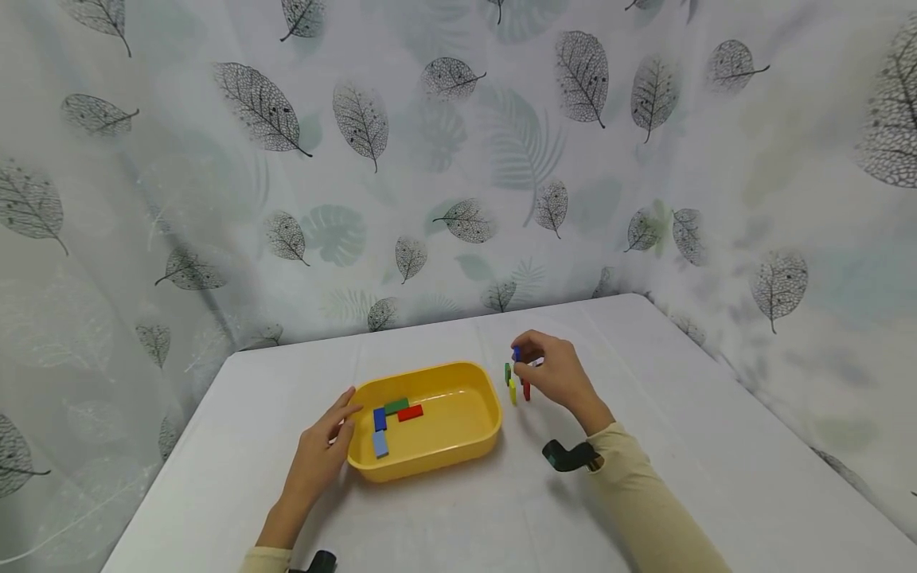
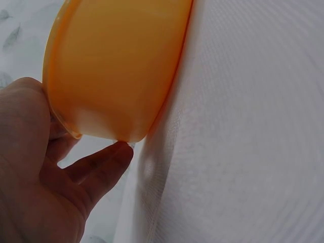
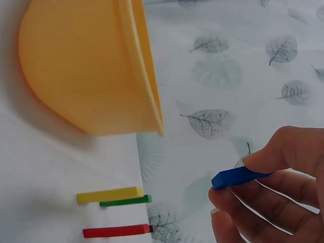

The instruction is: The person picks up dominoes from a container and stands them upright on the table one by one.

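Note:
My left hand holds the left end of a yellow plastic tray, one finger over the rim and others against the outer wall. In the left wrist view fingertips touch the tray wall near its base. Beyond the tray's right end, my right hand pinches a blue block between thumb and fingers. The blue block is held above several thin blocks standing upright on the table: a yellow block, a green block and a red block. Something dark shows behind the red block.
Inside the tray lie a green block, a red block, a dark blue block and a light blue block. A white cloth covers the table. Leaf-patterned curtains hang behind and at both sides.

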### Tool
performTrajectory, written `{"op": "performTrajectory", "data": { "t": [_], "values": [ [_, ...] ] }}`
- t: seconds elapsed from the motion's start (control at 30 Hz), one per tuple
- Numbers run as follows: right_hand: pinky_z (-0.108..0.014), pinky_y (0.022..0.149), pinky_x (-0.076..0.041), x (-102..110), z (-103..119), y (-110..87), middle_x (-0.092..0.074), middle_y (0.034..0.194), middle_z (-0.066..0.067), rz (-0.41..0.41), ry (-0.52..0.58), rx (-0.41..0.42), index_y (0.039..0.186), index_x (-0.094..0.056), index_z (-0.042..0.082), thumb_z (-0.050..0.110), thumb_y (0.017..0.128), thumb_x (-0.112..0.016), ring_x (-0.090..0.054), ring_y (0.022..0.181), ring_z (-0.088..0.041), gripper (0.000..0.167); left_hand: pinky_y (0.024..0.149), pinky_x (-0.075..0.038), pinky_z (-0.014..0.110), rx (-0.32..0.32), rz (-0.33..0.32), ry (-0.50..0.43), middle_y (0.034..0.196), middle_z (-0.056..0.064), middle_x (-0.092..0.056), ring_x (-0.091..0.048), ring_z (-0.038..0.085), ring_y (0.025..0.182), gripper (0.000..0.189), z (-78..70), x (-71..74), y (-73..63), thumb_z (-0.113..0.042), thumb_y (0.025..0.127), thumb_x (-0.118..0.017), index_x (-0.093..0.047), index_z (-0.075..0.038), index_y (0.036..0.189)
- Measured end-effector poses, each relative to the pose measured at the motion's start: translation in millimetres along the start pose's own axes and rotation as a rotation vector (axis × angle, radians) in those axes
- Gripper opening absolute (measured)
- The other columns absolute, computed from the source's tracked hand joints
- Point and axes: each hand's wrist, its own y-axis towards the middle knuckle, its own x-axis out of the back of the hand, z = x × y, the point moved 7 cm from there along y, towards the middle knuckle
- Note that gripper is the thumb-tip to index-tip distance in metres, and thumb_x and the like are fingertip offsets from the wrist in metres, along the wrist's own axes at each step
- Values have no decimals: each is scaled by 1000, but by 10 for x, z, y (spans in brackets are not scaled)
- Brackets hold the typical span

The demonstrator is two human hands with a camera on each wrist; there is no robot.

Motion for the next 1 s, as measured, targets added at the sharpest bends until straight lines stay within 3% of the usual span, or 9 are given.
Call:
{"op": "performTrajectory", "data": {
  "t": [0.27, 0.53, 1.0],
  "values": [
    [-50, 85, -61, 30, -146, -18, -74, 91, -1, -12, -5, -30, 108, -72, 6, 2, 87, -75, -70, 86, -22, 22, 105, -49, 49, 2, 0, -14, 160, 4, -45, -46, 29, 143, 32, -21, -1, -5, -9, 108, -54, -65, -3, 138],
    [-38, 73, -62, 62, -279, -45, -74, 92, -3, -19, -9, -66, 108, -72, 6, 2, 88, -73, -70, 86, -23, 21, 105, -50, 49, 0, -3, -15, 160, 5, -46, -47, 30, 142, 32, -19, -1, -6, -8, 107, -55, -66, -3, 137],
    [-44, 82, -62, 77, -471, -60, -74, 96, -5, -4, -46, -150, 110, -72, 4, 4, 88, -77, -69, 88, -24, 23, 104, -50, 49, -6, -6, -12, 160, 5, -46, -47, 31, 142, 31, -21, 0, -4, -9, 107, -55, -66, -3, 136]
  ]
}}
